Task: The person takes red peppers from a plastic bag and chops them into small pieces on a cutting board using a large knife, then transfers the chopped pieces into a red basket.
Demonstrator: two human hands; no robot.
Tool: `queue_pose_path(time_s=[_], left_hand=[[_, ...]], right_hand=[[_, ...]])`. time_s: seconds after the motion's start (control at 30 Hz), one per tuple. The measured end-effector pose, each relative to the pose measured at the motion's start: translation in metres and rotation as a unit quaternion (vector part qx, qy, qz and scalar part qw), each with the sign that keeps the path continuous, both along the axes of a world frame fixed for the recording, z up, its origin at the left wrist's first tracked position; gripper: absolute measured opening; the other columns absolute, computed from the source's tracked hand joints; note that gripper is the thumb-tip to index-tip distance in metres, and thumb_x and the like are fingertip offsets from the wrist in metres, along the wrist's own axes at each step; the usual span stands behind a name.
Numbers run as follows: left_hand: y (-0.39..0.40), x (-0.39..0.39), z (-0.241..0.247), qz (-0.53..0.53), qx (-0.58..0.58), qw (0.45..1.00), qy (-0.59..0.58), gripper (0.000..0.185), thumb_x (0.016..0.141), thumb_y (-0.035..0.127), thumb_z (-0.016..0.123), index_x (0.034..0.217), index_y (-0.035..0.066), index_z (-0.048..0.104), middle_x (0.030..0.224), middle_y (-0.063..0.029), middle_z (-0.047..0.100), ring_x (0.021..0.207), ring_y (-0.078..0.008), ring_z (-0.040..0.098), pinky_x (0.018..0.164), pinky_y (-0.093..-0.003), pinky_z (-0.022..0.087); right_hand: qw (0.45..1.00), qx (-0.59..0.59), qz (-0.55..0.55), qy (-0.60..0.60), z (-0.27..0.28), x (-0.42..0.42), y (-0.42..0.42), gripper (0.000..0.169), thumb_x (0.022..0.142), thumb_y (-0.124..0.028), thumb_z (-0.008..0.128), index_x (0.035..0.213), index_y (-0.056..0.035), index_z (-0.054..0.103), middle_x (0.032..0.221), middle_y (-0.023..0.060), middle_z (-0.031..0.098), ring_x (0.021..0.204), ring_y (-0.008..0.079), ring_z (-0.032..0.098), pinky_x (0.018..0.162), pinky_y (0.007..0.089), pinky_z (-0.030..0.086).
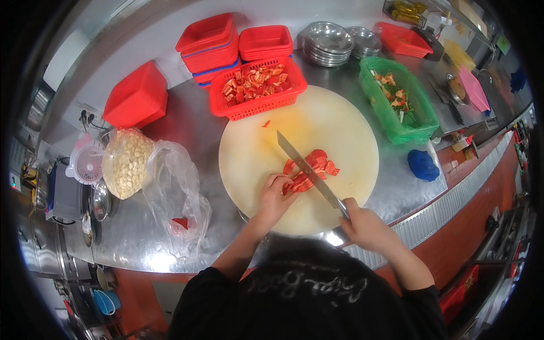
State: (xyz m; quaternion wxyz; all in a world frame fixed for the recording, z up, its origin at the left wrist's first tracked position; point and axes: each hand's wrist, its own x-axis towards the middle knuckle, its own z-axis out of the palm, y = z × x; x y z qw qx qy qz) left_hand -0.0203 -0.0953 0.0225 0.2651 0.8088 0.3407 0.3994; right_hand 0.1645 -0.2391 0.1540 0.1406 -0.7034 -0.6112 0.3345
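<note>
My right hand (363, 225) is closed around the handle of a kitchen knife (304, 165), whose blade slants over red pepper strips (316, 161) on a round white cutting board (250, 157). The fingertips of my left hand (274, 197) rest against the near left side of the strips, close to the blade. One small red scrap (266, 123) lies apart near the board's far side. Chopped red pepper pieces (255, 85) fill a red perforated basket (261, 111), which overlaps the board's far edge.
A green bag-lined container (393, 97) with scraps and a blue cloth-like bundle (423, 165) sit to the right. On the left are a bag of peeled garlic cloves (127, 163), a clear plastic bag (174, 182) and a small fan (87, 163). Red baskets (208, 42) and metal bowls (328, 42) stand behind.
</note>
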Motion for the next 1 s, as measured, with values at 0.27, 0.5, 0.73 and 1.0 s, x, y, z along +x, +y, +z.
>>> queue_pose_path(time_s=[0.27, 0.5, 0.73, 1.0], left_hand=[[-0.002, 0.001, -0.017, 0.004, -0.073, 0.997, 0.011, 0.020, 0.067, 0.006, 0.074, 0.081, 0.004, 0.060, 0.080, -0.0092, 0.058, 0.069, -0.0234, 0.059, 0.058, -0.0320, 0.049], [0.008, -0.003, -0.003, 0.049, 0.028, 0.995, 0.083, 0.058, 0.061, 0.019, 0.081, 0.112, 0.008, 0.055, 0.117, -0.0161, 0.050, 0.109, -0.0339, 0.048, 0.090, -0.0409, 0.042], [0.029, 0.044, 0.009, -0.027, -0.048, 0.979, 0.194, 0.093, 0.058, 0.047, 0.080, 0.137, 0.021, 0.038, 0.145, -0.0188, 0.018, 0.131, -0.0423, 0.022, 0.105, -0.0516, 0.022], [0.013, 0.079, -0.002, -0.006, 0.095, 0.983, 0.159, 0.057, 0.069, 0.048, 0.069, 0.119, 0.022, 0.058, 0.133, -0.0122, 0.042, 0.118, -0.0369, 0.038, 0.098, -0.0440, 0.034]], right_hand=[[0.999, -0.032, 0.017, -0.004, -0.035, -0.016, 0.014, 0.023, 0.085, -0.014, 0.049, 0.095, 0.0028, 0.036, 0.070, 0.0274, 0.058, 0.069, 0.0459, 0.057, 0.063, 0.0522, 0.045], [0.943, -0.006, -0.115, 0.313, -0.078, 0.017, 0.006, 0.025, 0.088, -0.016, 0.053, 0.103, 0.0003, 0.043, 0.066, 0.0097, 0.057, 0.056, 0.0204, 0.057, 0.052, 0.0334, 0.045], [0.777, 0.004, -0.294, 0.557, -0.107, 0.060, -0.064, 0.031, 0.091, -0.013, 0.052, 0.120, -0.0052, 0.045, 0.075, 0.0035, 0.057, 0.063, 0.0086, 0.054, 0.055, 0.0227, 0.045], [0.743, -0.096, -0.281, 0.599, -0.159, 0.002, -0.044, 0.062, 0.089, -0.007, 0.052, 0.141, -0.0138, 0.019, 0.077, 0.0037, 0.054, 0.056, 0.0116, 0.050, 0.047, 0.0254, 0.043]])
